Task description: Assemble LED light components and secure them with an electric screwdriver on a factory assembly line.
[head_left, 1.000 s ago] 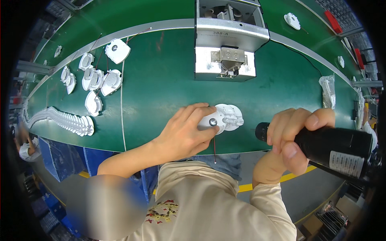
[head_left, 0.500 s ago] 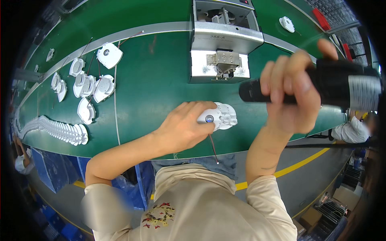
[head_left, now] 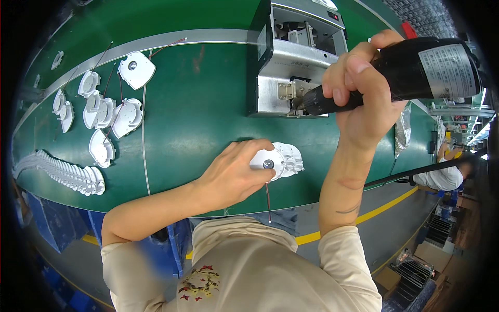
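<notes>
My right hand (head_left: 364, 96) is wrapped round a black electric screwdriver (head_left: 400, 70), held almost level. Its nose reaches the small metal outlet block on the front of the silver screw feeder (head_left: 270, 62); the bit's tip is hard to make out there. On the green table, my left hand (head_left: 236, 171) grips a white plastic housing (head_left: 260, 159) by its edges, thumb and fingers on either side of a round dark centre. A thin dark red lead (head_left: 268, 200) hangs from it toward the table's near edge. More white plastic pieces (head_left: 291, 157) adjoin it on the right.
Several white housings with wires (head_left: 136, 70) lie at the left. Below them curves a nested row of white parts (head_left: 62, 169). A clear bag (head_left: 402, 132) is at the right. Blue bins (head_left: 49, 218) stand below the table; another person (head_left: 441, 176) is far right.
My right hand has brought the screwdriver left, its nose now at the screw feeder's outlet. My left hand still grips the housing in much the same place. The whole view has shifted slightly.
</notes>
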`<action>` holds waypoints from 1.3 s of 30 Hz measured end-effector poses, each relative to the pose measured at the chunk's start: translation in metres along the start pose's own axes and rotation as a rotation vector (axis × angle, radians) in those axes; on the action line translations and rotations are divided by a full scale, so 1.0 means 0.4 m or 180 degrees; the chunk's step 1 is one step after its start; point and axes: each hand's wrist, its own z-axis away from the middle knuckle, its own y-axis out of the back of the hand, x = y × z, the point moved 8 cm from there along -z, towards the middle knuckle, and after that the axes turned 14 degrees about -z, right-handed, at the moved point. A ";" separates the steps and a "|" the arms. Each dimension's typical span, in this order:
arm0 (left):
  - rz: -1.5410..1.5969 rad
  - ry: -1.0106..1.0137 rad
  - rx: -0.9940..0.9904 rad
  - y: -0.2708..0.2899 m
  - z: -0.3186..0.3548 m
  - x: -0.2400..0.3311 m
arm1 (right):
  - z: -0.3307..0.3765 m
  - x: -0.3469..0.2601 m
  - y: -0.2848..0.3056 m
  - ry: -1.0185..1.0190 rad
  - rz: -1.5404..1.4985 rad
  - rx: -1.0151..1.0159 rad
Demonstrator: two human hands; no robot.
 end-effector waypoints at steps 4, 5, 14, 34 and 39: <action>-0.0007 0.0047 0.0094 0.002 0.012 -0.011 | 0.053 0.005 0.000 -0.0318 -0.0675 0.0101; 0.0005 0.0052 0.0094 0.001 0.015 -0.012 | 0.079 -0.007 -0.005 -0.0234 -0.0667 0.0009; -0.0015 0.0003 0.0295 0.012 0.005 -0.006 | 0.187 0.002 -0.026 -0.0561 -0.0479 0.0197; -0.0108 -0.0050 0.0003 -0.003 0.010 -0.006 | 0.068 -0.079 -0.018 0.0156 -0.0644 -0.0433; -0.0119 -0.0109 -0.0001 -0.003 0.005 -0.005 | 0.013 -0.038 0.001 0.0258 -0.0251 -0.0137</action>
